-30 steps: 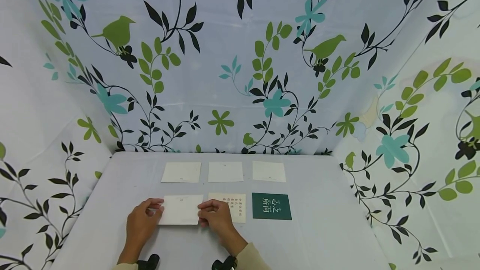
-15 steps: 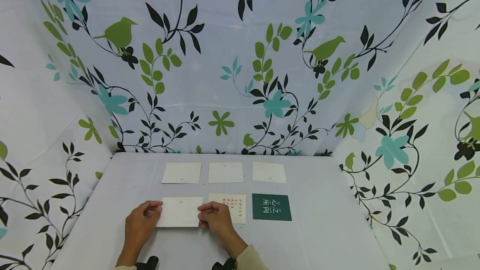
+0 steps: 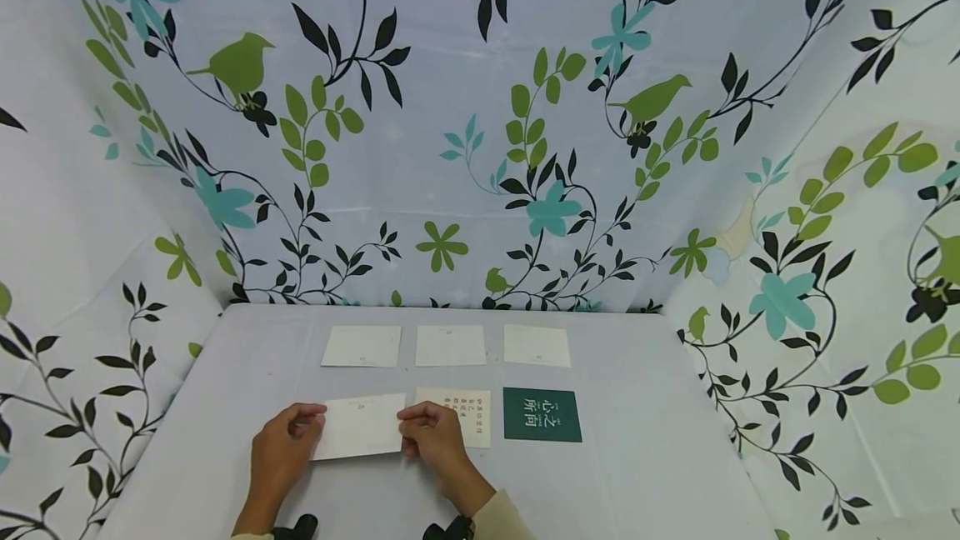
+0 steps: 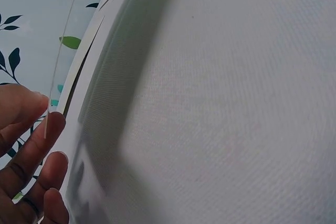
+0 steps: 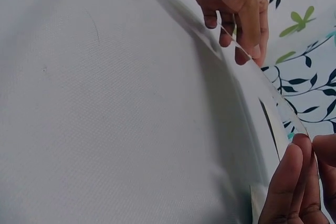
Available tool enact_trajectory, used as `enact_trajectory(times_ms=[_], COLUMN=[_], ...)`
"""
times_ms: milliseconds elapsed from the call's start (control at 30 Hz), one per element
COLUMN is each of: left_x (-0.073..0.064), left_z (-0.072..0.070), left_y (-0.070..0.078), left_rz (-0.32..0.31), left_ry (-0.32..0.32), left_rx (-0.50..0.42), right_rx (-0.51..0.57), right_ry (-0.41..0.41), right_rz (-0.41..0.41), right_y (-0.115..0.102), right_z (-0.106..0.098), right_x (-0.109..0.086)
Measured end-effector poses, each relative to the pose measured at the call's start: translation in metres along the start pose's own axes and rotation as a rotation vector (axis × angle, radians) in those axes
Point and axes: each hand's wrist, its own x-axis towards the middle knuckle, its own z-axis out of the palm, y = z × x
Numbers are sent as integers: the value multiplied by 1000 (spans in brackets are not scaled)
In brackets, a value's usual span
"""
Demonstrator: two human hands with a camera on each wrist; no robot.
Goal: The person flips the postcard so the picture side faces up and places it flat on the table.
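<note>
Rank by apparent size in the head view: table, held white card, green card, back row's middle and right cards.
Table
Held white card, perhaps enlarged by nearness
Green card
Back-row middle card and back-row right card: too alike to rank

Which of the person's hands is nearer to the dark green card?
The right hand. It pinches the held white card at the right edge, left of the green card; the left hand pinches that card's opposite edge, farther away.
</note>
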Motion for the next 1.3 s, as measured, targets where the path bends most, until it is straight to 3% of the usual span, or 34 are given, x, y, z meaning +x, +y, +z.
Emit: enact_trajectory(times_ms=[600, 1300], left_x=[0, -4], left_z=[0, 3], left_y=[6, -2], left_rz=[23, 0], left_ry=[46, 44], left_rx=[4, -6], right_rx=[32, 44], right_ry=[14, 12], right_rz=[-10, -10], right_y=[2, 2], right_z=[0, 3], right_x=[-1, -4])
